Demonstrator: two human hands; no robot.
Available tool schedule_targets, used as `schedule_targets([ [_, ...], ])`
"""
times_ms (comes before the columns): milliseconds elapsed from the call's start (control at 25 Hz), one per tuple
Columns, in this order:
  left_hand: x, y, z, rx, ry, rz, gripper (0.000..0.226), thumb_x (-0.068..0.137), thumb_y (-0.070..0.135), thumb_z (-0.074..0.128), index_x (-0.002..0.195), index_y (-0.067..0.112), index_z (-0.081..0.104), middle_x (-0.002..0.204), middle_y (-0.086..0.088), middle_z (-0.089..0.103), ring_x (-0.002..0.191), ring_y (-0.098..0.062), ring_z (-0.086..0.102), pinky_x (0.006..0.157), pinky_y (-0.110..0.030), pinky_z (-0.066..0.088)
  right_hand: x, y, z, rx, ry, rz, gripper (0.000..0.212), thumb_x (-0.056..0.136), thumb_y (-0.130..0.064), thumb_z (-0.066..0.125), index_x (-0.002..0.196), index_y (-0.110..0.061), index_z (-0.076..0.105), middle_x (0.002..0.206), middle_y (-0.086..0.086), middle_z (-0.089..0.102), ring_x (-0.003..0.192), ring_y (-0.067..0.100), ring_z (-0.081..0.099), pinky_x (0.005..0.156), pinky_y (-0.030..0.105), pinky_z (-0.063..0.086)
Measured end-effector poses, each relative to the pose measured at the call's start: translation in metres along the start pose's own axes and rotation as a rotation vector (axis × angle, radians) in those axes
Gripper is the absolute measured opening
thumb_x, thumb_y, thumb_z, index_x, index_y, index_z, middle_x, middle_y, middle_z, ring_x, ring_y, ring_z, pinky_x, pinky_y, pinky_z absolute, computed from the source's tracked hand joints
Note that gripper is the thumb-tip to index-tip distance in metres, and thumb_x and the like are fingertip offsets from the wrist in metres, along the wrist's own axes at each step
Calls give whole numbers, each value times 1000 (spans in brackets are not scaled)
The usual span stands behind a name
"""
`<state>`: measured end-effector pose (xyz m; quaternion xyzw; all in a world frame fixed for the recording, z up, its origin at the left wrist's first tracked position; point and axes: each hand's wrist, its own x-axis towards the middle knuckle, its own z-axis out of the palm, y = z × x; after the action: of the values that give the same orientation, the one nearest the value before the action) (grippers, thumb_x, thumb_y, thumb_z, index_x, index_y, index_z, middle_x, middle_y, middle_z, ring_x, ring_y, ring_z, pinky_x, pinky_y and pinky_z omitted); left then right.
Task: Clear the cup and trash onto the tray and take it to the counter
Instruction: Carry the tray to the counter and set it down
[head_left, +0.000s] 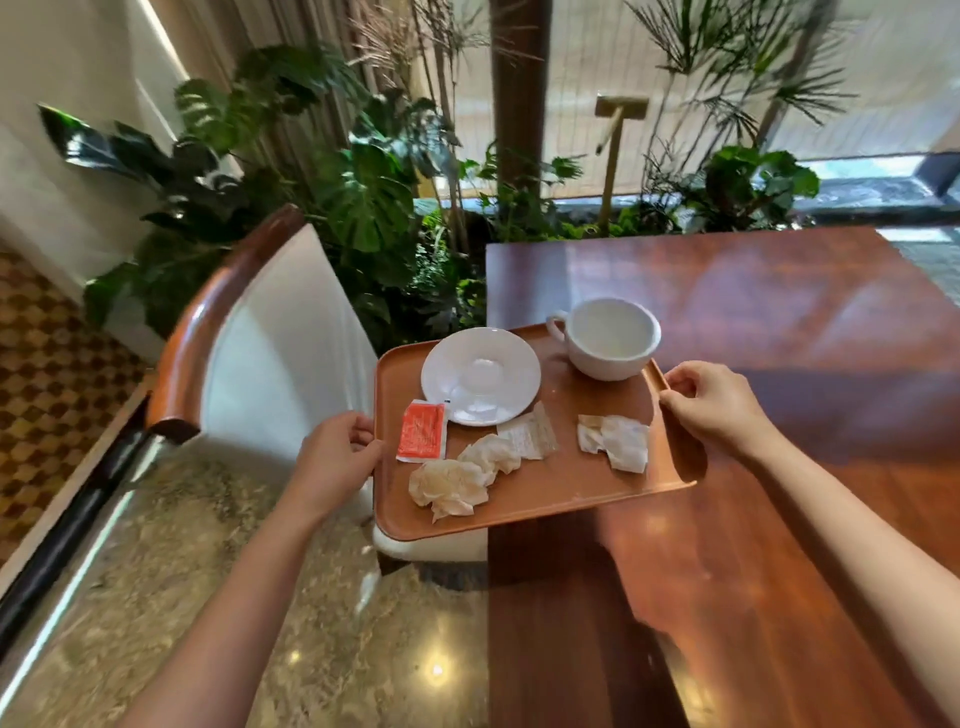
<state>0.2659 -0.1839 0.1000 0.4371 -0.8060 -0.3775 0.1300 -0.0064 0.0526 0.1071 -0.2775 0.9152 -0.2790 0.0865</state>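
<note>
A brown wooden tray (561, 493) hangs partly over the left edge of the table, held at both short sides. My left hand (337, 457) grips its left rim and my right hand (711, 402) grips its right rim. On the tray stand a white cup (608, 338) at the far right and an empty white saucer (480, 375) to its left. In front of them lie an orange sachet (422, 431), crumpled napkins (452, 488) and torn white paper wrappers (618, 441).
The dark wooden table (779, 312) fills the right side. A white upholstered chair with a wooden back rail (223, 322) stands left of the tray. Large green plants (363, 197) sit behind it. Polished stone floor (208, 597) lies below left.
</note>
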Motion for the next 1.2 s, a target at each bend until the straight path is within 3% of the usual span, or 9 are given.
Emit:
schedule_targets([
  [120,-24,-31,-51,-17,83,-18,23,77,4,62,68,25,56,67,-3,64,66,-26,62,75,-46,56,-20,-54,10,8,-29,-102,15,78,-3,57,86,0,70,88,20,70,88,36,61,70,30,37],
  [240,-54,-69,-102,-9,154,-54,14,71,12,63,66,24,57,62,1,63,59,-19,59,72,-41,53,-45,-110,27,14,-60,-153,15,78,-4,57,85,-6,70,83,13,68,85,29,60,72,31,40],
  [600,-157,-184,-243,13,255,-183,9,74,2,60,77,10,64,59,-4,67,56,-19,61,55,-28,43,-143,-259,108,21,-144,-289,14,79,-6,58,77,-15,68,61,-7,55,73,19,54,66,26,36],
  [760,-182,-228,-289,-48,326,-282,6,76,7,63,79,12,65,64,-6,68,61,-20,63,60,-32,49,-163,-320,139,38,-223,-370,9,82,-8,59,81,-11,68,72,5,62,71,19,55,53,21,38],
  [840,-185,-248,-308,-105,380,-347,6,79,8,63,81,13,65,71,-7,68,67,-21,63,63,-34,49,-163,-353,158,41,-259,-437,9,82,-8,60,82,-5,68,77,10,65,71,20,57,56,23,43],
  [960,-180,-275,-330,-118,447,-417,14,82,3,58,75,14,64,69,-7,66,64,-18,60,57,-30,45,-157,-396,185,50,-322,-443,9,83,-9,59,82,-8,68,70,4,63,65,14,57,60,28,44],
  [1200,-138,-325,-379,-168,567,-502,12,82,-3,56,81,4,67,78,-19,71,68,-26,64,64,-33,51,-113,-488,254,54,-360,-591,11,84,-13,57,86,-11,67,81,5,63,78,20,59,68,31,48],
])
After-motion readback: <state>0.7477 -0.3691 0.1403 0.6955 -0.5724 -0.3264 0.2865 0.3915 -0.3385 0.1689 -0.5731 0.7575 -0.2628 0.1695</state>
